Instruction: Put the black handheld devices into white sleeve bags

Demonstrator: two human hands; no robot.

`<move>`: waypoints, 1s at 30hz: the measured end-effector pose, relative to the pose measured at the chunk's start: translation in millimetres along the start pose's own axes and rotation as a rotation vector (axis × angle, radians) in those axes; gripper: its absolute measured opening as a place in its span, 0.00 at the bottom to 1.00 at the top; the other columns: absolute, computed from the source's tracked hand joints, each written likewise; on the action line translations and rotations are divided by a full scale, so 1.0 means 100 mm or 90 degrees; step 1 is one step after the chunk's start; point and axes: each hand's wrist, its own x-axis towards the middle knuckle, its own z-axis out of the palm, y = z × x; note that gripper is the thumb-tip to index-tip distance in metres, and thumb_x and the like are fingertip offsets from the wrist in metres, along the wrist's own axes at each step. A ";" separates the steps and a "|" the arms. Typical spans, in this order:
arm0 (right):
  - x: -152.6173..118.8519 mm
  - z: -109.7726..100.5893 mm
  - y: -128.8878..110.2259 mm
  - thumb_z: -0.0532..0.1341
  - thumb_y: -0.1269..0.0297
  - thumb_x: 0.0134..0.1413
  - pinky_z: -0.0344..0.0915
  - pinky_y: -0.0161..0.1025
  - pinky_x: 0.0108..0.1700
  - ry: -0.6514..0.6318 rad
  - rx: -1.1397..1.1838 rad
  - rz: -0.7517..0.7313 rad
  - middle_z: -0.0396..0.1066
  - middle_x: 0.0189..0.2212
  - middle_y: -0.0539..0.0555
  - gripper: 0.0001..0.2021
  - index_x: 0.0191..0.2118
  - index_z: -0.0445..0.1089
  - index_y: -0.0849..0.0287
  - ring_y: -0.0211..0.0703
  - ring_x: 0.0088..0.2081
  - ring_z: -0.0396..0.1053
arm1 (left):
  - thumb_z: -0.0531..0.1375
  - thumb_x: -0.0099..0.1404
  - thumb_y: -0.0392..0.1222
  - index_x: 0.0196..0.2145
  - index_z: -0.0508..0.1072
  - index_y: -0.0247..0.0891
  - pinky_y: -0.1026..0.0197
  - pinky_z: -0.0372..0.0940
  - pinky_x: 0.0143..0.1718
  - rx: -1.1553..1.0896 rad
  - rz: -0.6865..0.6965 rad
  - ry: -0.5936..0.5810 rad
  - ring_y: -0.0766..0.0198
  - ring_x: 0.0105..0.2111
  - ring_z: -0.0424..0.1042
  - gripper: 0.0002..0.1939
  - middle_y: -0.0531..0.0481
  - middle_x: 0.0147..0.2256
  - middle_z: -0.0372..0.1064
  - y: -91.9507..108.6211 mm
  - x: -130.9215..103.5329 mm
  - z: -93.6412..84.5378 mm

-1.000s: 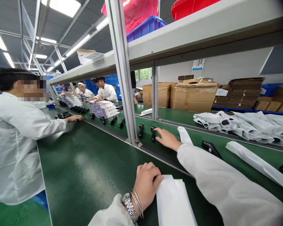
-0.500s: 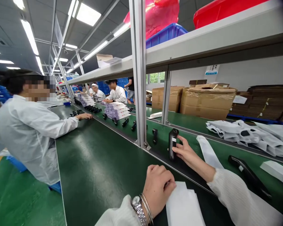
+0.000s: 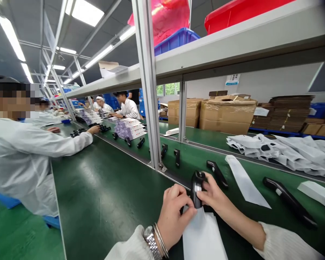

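Note:
My right hand (image 3: pixel 213 193) is closed around a black handheld device (image 3: pixel 197 186) with a small white label, held upright with its rounded head at the top. Directly below the device lies a stack of flat white pouches (image 3: pixel 204 238) at the bench's near side. At the top edge of that stack, my left hand (image 3: pixel 174 213) pinches a pouch between thumb and fingers, close beside the device's lower end. A watch and bangles circle the left wrist. The fingertips partly hide the pouch edge.
Similar black devices (image 3: pixel 288 202) lie along the green belt beyond a metal post (image 3: pixel 147 94). A long white pouch (image 3: pixel 245 180) and a pile of white pouches (image 3: pixel 276 151) lie to the right. A co-worker (image 3: pixel 18 155) sits at left. Overhead runs a shelf (image 3: pixel 219 50).
My right hand has brought the black device down and nearer, over the white pouches. My left hand has shifted slightly up and left, beside it. The view has turned right.

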 end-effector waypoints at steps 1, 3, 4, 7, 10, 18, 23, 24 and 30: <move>-0.02 0.04 0.00 0.63 0.47 0.54 0.68 0.40 0.36 -0.018 -0.016 0.015 0.66 0.45 0.54 0.27 0.56 0.55 0.47 0.45 0.39 0.70 | 0.61 0.59 0.29 0.28 0.70 0.39 0.57 0.56 0.46 -0.008 -0.002 0.011 0.60 0.41 0.63 0.07 0.52 0.36 0.61 0.02 -0.01 -0.01; -0.09 0.14 0.00 0.56 0.43 0.59 0.67 0.43 0.42 -0.073 -0.038 0.030 0.67 0.44 0.56 0.21 0.50 0.66 0.53 0.49 0.44 0.68 | 0.60 0.61 0.31 0.29 0.68 0.39 0.57 0.57 0.45 -0.027 -0.013 0.040 0.60 0.41 0.62 0.06 0.51 0.37 0.60 0.05 -0.03 -0.03; -0.13 0.19 0.01 0.55 0.43 0.59 0.65 0.43 0.45 -0.108 -0.047 0.026 0.68 0.43 0.56 0.22 0.45 0.70 0.56 0.49 0.44 0.67 | 0.59 0.62 0.31 0.29 0.67 0.38 0.57 0.58 0.45 -0.035 -0.023 0.058 0.60 0.41 0.62 0.05 0.51 0.38 0.60 0.07 -0.04 -0.04; -0.23 0.32 0.04 0.61 0.42 0.54 0.64 0.40 0.38 -0.226 -0.060 0.037 0.70 0.32 0.53 0.22 0.35 0.74 0.60 0.46 0.35 0.68 | 0.57 0.63 0.33 0.29 0.66 0.38 0.58 0.58 0.44 -0.064 -0.060 0.104 0.61 0.41 0.62 0.05 0.51 0.38 0.59 0.08 -0.07 -0.06; -0.20 0.28 0.02 0.63 0.43 0.50 0.63 0.36 0.30 -0.204 -0.106 0.074 0.69 0.24 0.50 0.21 0.31 0.74 0.60 0.42 0.27 0.67 | 0.56 0.63 0.33 0.29 0.65 0.38 0.58 0.58 0.44 -0.087 -0.096 0.126 0.62 0.40 0.63 0.05 0.51 0.37 0.60 0.05 -0.07 -0.08; 0.71 -0.86 -0.48 0.56 0.44 0.51 0.65 0.51 0.46 0.303 -0.504 -0.015 0.74 0.48 0.60 0.22 0.43 0.73 0.54 0.65 0.49 0.69 | 0.68 0.50 0.44 0.26 0.69 0.38 0.52 0.54 0.45 0.105 -0.211 -0.021 0.59 0.38 0.62 0.12 0.53 0.34 0.61 -0.27 -0.11 -0.01; 1.12 -1.26 -0.47 0.48 0.47 0.57 0.64 0.51 0.34 0.289 -0.793 -0.037 0.74 0.36 0.63 0.19 0.37 0.69 0.54 0.65 0.37 0.72 | 0.68 0.50 0.42 0.23 0.68 0.38 0.53 0.53 0.45 0.099 -0.203 -0.092 0.62 0.37 0.62 0.11 0.55 0.32 0.62 -0.36 -0.15 0.04; 1.17 -1.21 -0.42 0.49 0.50 0.56 0.65 0.51 0.35 0.274 -0.808 -0.063 0.73 0.38 0.63 0.18 0.40 0.69 0.55 0.64 0.39 0.72 | 0.66 0.52 0.40 0.23 0.68 0.38 0.54 0.53 0.45 0.094 -0.192 -0.094 0.63 0.37 0.62 0.09 0.55 0.31 0.62 -0.36 -0.15 0.05; 1.44 -0.31 0.01 0.53 0.61 0.57 0.65 0.41 0.44 0.075 -0.720 -0.066 0.69 0.46 0.61 0.21 0.55 0.61 0.59 0.48 0.42 0.72 | 0.60 0.60 0.37 0.25 0.67 0.38 0.55 0.53 0.41 0.139 -0.110 -0.069 0.64 0.34 0.62 0.07 0.55 0.29 0.63 -0.31 -0.16 0.09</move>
